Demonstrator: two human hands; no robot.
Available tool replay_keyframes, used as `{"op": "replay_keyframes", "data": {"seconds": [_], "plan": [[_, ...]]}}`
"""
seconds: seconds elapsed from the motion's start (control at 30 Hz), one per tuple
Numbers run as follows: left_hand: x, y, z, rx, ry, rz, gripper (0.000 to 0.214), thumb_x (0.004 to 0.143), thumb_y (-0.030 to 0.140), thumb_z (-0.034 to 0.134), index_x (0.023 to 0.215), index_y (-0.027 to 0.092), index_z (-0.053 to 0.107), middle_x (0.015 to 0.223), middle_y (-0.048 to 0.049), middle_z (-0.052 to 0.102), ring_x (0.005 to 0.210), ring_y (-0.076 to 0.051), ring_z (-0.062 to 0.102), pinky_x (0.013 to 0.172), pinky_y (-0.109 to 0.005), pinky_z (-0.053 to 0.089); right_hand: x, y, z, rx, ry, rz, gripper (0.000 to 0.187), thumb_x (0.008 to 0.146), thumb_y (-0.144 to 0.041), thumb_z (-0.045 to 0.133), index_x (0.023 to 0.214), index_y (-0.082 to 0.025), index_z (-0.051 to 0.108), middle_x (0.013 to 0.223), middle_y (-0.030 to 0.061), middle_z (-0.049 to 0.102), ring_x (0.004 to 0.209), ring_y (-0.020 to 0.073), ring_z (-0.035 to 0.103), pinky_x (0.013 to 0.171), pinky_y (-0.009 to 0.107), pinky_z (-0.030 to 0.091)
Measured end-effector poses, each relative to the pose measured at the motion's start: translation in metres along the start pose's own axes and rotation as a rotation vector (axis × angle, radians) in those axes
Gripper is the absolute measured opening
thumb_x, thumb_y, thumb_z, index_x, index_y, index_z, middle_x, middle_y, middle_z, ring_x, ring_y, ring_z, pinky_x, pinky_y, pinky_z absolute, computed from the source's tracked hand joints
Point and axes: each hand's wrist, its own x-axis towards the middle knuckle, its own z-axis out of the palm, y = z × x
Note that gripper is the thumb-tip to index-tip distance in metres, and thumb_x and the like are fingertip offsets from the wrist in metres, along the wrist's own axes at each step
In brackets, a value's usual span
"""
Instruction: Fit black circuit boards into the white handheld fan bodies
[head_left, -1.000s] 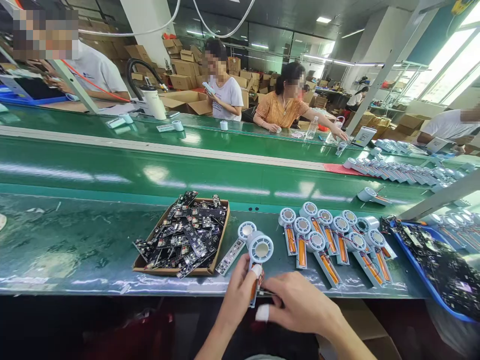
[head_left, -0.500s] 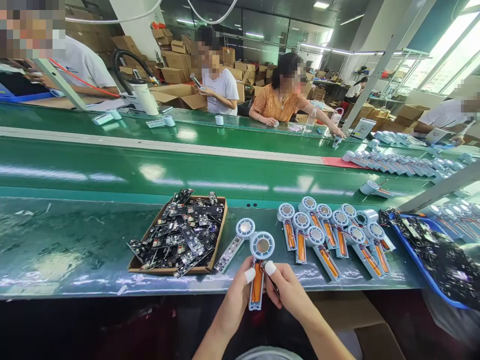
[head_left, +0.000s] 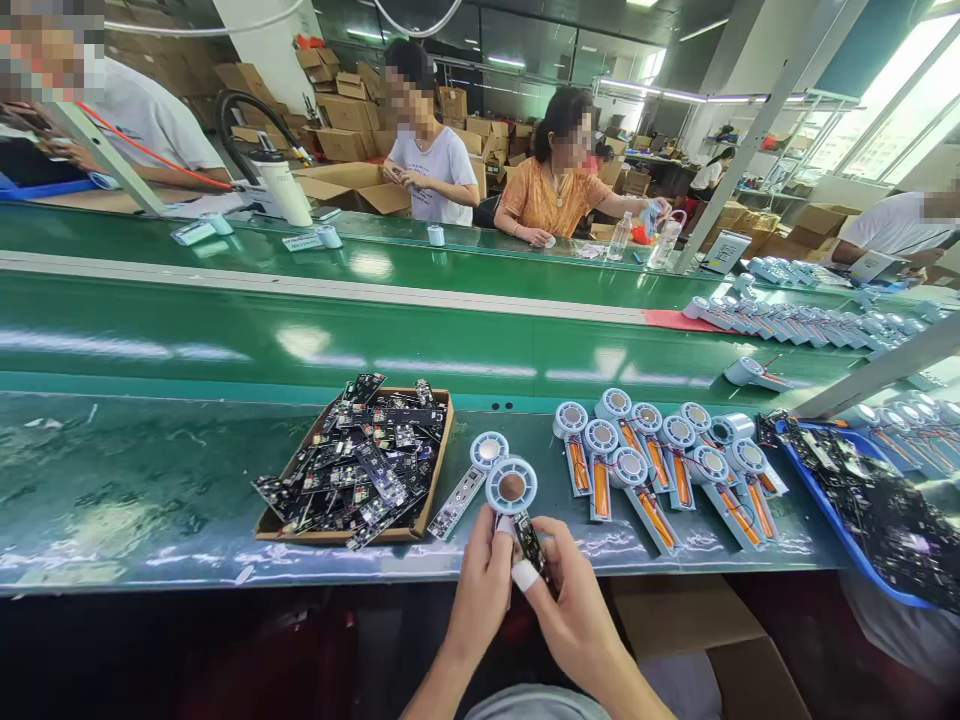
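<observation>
L hand (head_left: 484, 573) clamped on fan (head_left: 512, 487), R hand (head_left: 568, 585) on board (head_left: 530, 545), near bench (head_left: 187, 565) front edge; prob. fitting step. Next needs alignment.

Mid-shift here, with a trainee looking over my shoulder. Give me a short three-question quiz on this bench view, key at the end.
1. Multiple choice: the circuit board in the right hand is mainly
A) orange
B) black
C) red

2. True or false: in the picture, the cardboard tray sits to the left of the blue tray.

3. Fill in: the left hand, holding the round-headed unit, has a ____ covering on its thumb.

Key: 1. B; 2. true; 3. white.
</observation>
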Motion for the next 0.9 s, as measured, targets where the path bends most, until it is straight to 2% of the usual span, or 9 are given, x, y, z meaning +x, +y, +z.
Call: {"op": "replay_keyframes", "data": {"seconds": [0.07, 0.17, 0.27, 0.37, 0.47, 0.57, 0.73, 0.83, 0.9], "plan": [[0.003, 0.0, 0.001, -0.105, -0.045, -0.052, 0.024, 0.078, 0.039, 0.068, 0.097, 0.025, 0.071, 0.104, -0.006, 0.074, 0.119, -0.03, 0.059, 0.097, -0.034, 0.046, -0.003, 0.006, -0.001, 0.009, 0.047, -0.039, 0.04, 0.098, -0.043, 0.058, 0.132, -0.021, 0.056, 0.099, 0.0053, 0.07, 0.09, 0.0181, 0.065, 0.081, 0.028, 0.053], [0.003, 0.002, 0.002, -0.371, -0.17, -0.165, 0.04, 0.074, 0.047, 0.072, 0.105, 0.022, 0.069, 0.107, -0.0073, 0.074, 0.115, -0.03, 0.063, 0.096, -0.037, 0.048, -0.004, 0.012, -0.004, 0.038, 0.099, -0.071, 0.04, 0.097, -0.041, 0.06, 0.133, -0.021, 0.06, 0.125, 0.0113, 0.069, 0.113, 0.0244, 0.066, 0.098, 0.036, 0.054], [0.0, 0.007, 0.004, -0.463, -0.13, -0.227, 0.048, 0.07, 0.049, 0.075, 0.108, 0.02, 0.068, 0.1, -0.0059, 0.074, 0.098, -0.026, 0.068, 0.086, -0.035, 0.051, -0.005, 0.014, -0.005, -0.053, 0.11, -0.12, 0.037, 0.097, -0.036, 0.061, 0.131, -0.021, 0.065, 0.129, 0.0119, 0.069, 0.119, 0.0268, 0.066, 0.102, 0.039, 0.054], [-0.004, 0.015, 0.007, -0.413, -0.021, -0.219, 0.037, 0.069, 0.042, 0.076, 0.098, 0.021, 0.069, 0.081, -0.0003, 0.07, 0.07, -0.017, 0.065, 0.066, -0.027, 0.051, -0.009, 0.017, -0.004, -0.257, 0.101, -0.25, 0.041, 0.099, -0.028, 0.056, 0.139, -0.024, 0.06, 0.13, 0.0116, 0.069, 0.116, 0.026, 0.067, 0.097, 0.038, 0.057], [-0.007, 0.021, 0.012, -0.419, 0.001, -0.209, 0.029, 0.067, 0.04, 0.075, 0.086, 0.021, 0.066, 0.063, 0.0065, 0.058, 0.051, -0.01, 0.052, 0.051, -0.022, 0.043, -0.013, 0.021, -0.004, -0.468, 0.099, -0.393, 0.049, 0.1, -0.02, 0.048, 0.149, -0.027, 0.05, 0.124, 0.0117, 0.07, 0.108, 0.0238, 0.07, 0.089, 0.035, 0.06], [-0.007, 0.022, 0.015, -0.467, -0.027, -0.224, 0.03, 0.067, 0.041, 0.076, 0.084, 0.021, 0.062, 0.062, 0.0087, 0.054, 0.049, -0.008, 0.048, 0.049, -0.021, 0.041, -0.014, 0.024, -0.006, -0.575, 0.146, -0.447, 0.052, 0.101, -0.016, 0.043, 0.152, -0.027, 0.045, 0.112, 0.0116, 0.072, 0.096, 0.0218, 0.071, 0.081, 0.032, 0.061], [-0.004, 0.014, 0.014, -0.568, -0.125, -0.259, 0.036, 0.069, 0.045, 0.074, 0.092, 0.019, 0.063, 0.074, 0.0036, 0.064, 0.061, -0.012, 0.057, 0.057, -0.024, 0.046, -0.013, 0.025, -0.008, -0.669, 0.172, -0.522, 0.057, 0.101, -0.013, 0.04, 0.156, -0.028, 0.037, 0.095, 0.0081, 0.068, 0.079, 0.0193, 0.068, 0.068, 0.029, 0.06], [-0.004, 0.011, 0.013, -0.523, -0.162, -0.237, 0.03, 0.075, 0.043, 0.07, 0.094, 0.02, 0.063, 0.073, 0.005, 0.062, 0.059, -0.011, 0.055, 0.055, -0.023, 0.045, -0.013, 0.025, -0.01, -0.732, 0.161, -0.568, 0.06, 0.1, -0.011, 0.039, 0.157, -0.027, 0.033, 0.088, 0.0063, 0.064, 0.072, 0.0182, 0.065, 0.062, 0.027, 0.058], [-0.004, 0.012, 0.013, -0.458, -0.142, -0.217, 0.027, 0.075, 0.043, 0.068, 0.09, 0.02, 0.063, 0.068, 0.0064, 0.057, 0.055, -0.01, 0.051, 0.052, -0.022, 0.043, -0.013, 0.026, -0.013, -0.774, 0.151, -0.59, 0.061, 0.099, -0.01, 0.038, 0.158, -0.026, 0.031, 0.09, 0.0068, 0.063, 0.073, 0.0184, 0.065, 0.062, 0.028, 0.058]]}}
